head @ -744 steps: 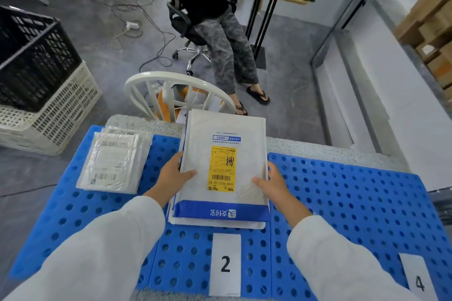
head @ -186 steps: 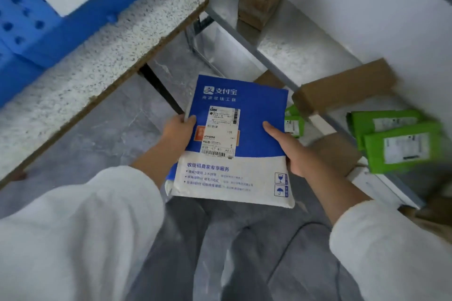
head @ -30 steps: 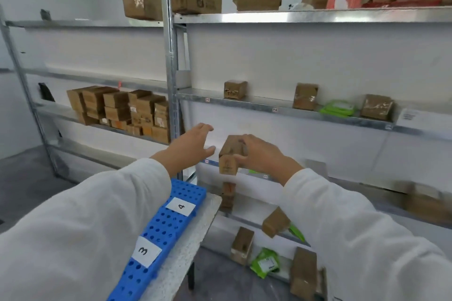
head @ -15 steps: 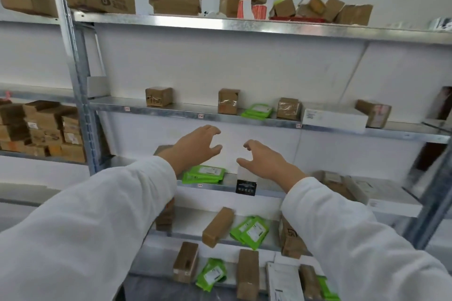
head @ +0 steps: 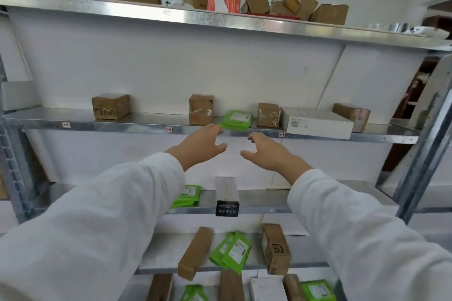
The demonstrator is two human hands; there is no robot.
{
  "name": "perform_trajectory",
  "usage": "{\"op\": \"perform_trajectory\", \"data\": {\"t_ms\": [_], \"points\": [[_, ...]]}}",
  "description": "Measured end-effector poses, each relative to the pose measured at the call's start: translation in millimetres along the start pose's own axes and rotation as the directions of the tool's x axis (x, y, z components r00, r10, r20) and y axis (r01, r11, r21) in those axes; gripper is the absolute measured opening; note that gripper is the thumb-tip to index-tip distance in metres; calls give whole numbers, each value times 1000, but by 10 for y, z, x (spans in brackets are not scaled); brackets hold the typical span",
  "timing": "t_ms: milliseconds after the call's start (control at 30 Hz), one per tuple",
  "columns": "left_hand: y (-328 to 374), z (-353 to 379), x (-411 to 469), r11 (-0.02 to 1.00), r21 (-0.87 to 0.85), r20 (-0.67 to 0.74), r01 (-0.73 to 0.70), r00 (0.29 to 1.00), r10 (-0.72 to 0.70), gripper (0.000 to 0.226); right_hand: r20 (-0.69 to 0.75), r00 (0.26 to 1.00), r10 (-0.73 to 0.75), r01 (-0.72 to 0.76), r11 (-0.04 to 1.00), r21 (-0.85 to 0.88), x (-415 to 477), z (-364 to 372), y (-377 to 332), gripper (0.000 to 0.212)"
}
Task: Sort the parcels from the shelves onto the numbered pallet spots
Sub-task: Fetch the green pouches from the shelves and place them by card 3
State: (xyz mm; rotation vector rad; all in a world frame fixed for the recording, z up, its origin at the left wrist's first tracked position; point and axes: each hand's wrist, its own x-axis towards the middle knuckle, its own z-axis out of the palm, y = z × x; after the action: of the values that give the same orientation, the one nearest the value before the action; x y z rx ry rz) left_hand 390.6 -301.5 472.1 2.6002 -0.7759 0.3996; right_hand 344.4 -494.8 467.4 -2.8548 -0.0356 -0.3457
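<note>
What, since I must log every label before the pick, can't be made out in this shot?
Head view, the only one:
Label on the green mailer: too small and blurred to read.
The lower green pouch: partly hidden by the left sleeve.
The bottom-row parcels: cut off by the frame's lower edge.
The numbered pallet spots: outside the frame.

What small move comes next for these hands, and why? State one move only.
Probably reach a little further and close both hands on the green parcel. The left hand and right hand are open and empty, raised just short of it, and it lies flat near the front edge of the middle shelf, within easy reach.
</note>
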Motion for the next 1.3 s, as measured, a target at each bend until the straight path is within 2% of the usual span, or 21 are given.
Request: {"op": "perform_trajectory", "data": {"t_ms": [267,400,633,767,933,1000,1167,1300], "points": [[-541,38,1047,999,-11,-7,-52,999,52,44,-67,993,98,-97,995,17,1093,-53,166,55],[-699,186,1381,996,-40,-27,-76,997,75,39,-114,982,152,-144,987,74,1445,18,271,42],[-750,427,1843,999,-18,20,-48,999,48,39,-109,987,120,-117,993,35,1853,98,390,12],[-714,514,1961,1000,-23,23,-8,1000,8,36,-83,990,117,-115,993,33,2099,160,473,34],[-668,534,2154,994,6,44,112,993,-112,29,-27,991,133,-129,986,101,2372,136,618,25],[-661,548,2270,985,-30,60,168,984,-166,29,-10,991,136,-134,984,120,2447,136,663,32],[-600,649,2424,950,-66,160,304,943,-291,37,172,973,156,-188,964,187,2600,312,744,51],[-553,798,2568,898,-162,152,410,909,-387,37,246,961,128,-187,955,232,2679,357,718,56]]}}
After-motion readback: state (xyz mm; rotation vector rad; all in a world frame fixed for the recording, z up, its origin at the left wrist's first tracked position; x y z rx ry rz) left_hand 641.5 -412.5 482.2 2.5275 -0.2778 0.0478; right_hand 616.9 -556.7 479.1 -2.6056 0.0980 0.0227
